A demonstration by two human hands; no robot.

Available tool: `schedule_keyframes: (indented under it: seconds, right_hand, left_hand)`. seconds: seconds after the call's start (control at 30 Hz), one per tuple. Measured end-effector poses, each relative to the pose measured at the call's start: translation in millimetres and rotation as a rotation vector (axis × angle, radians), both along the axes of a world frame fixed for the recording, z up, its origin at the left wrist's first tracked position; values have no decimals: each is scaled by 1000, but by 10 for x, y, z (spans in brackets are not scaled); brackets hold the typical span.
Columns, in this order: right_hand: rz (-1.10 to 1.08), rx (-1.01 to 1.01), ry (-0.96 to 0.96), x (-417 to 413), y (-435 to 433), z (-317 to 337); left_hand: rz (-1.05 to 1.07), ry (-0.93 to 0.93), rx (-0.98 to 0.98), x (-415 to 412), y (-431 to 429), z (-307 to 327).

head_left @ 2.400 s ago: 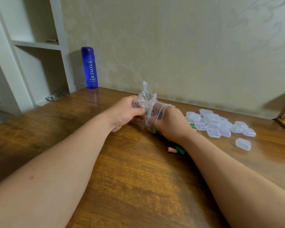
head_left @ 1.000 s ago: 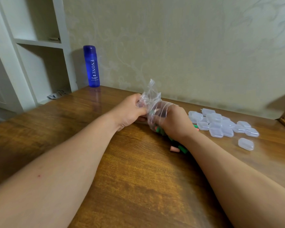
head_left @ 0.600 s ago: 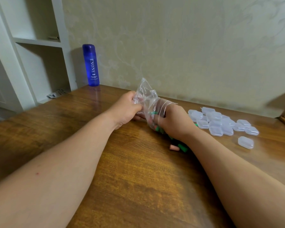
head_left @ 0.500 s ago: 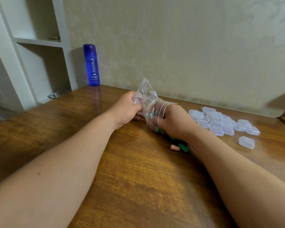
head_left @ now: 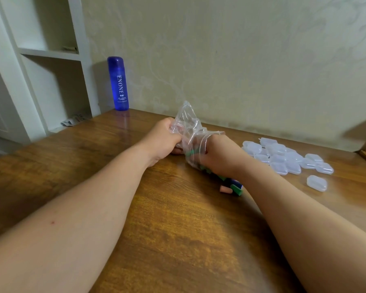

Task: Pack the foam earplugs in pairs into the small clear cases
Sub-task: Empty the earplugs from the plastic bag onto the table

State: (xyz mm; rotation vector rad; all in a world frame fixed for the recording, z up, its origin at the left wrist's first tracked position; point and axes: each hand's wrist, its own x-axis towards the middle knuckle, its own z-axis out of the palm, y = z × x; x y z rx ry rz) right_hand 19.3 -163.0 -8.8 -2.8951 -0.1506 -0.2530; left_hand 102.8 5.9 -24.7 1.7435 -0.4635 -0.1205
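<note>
A crumpled clear plastic bag stands at the table's middle, with green foam earplugs showing through it. My left hand grips the bag's upper left side. My right hand reaches into the bag's mouth, and its fingers are hidden by the plastic. Loose earplugs lie on the wood under my right wrist: a pink earplug and a green earplug among them. Several small clear cases, all closed, lie in a cluster to the right. One single case lies apart, nearer to me.
The wooden table meets the wall at the back. A tall blue bottle stands at the back left corner. White shelving rises beyond the table's left edge. A wooden edge shows at the far right.
The bag has been shifted and re-crumpled between my hands. Both hands have stayed at the bag in about the same place. The loose earplugs and cases have not moved.
</note>
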Motion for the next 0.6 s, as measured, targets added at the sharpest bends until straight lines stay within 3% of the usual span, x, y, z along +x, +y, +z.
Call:
schedule_keyframes:
  seconds: [0.17, 0.27, 0.4, 0.53, 0.6]
  right_hand:
    - [-34, -32, 95, 14, -50, 15]
    - [-38, -50, 6, 39, -3, -13]
    - [-130, -225, 98, 139, 81, 15]
    - [-101, -119, -29, 78, 25, -48]
    - [-94, -191, 140, 122, -9, -2]
  left_hand:
    - [-9, 47, -18, 43, 8, -22]
    - [-11, 31, -3, 39, -7, -34]
    - [-13, 42, -8, 26, -6, -27]
    - [-6, 52, -25, 38, 13, -29]
    - [8, 23, 3, 59, 25, -43]
